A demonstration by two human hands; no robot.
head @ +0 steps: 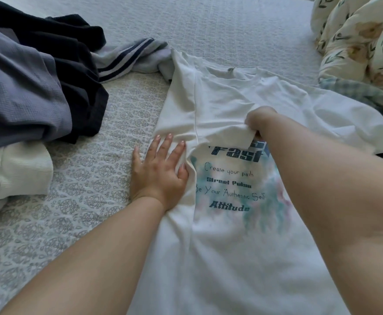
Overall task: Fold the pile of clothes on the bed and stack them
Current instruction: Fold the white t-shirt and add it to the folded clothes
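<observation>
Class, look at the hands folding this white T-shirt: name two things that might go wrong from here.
1. The right hand pinches only the sleeve edge of the white T-shirt; that grip may slip and leave the fold uneven.
2. The left hand presses bunched fabric flat, so creases may get folded in.

T-shirt [242,235]: white, blue-green printed text, lying face up on bed; left sleeve folded inward over chest.
Unfolded pile [38,87]: grey-blue, black and striped garments, heaped left of shirt.
Cream garment [15,169]: folded, near left edge.

bare bedspread [90,178] left of shirt [242,258]; clothes pile [33,87] far left; floral duvet [356,42] crowding right
</observation>
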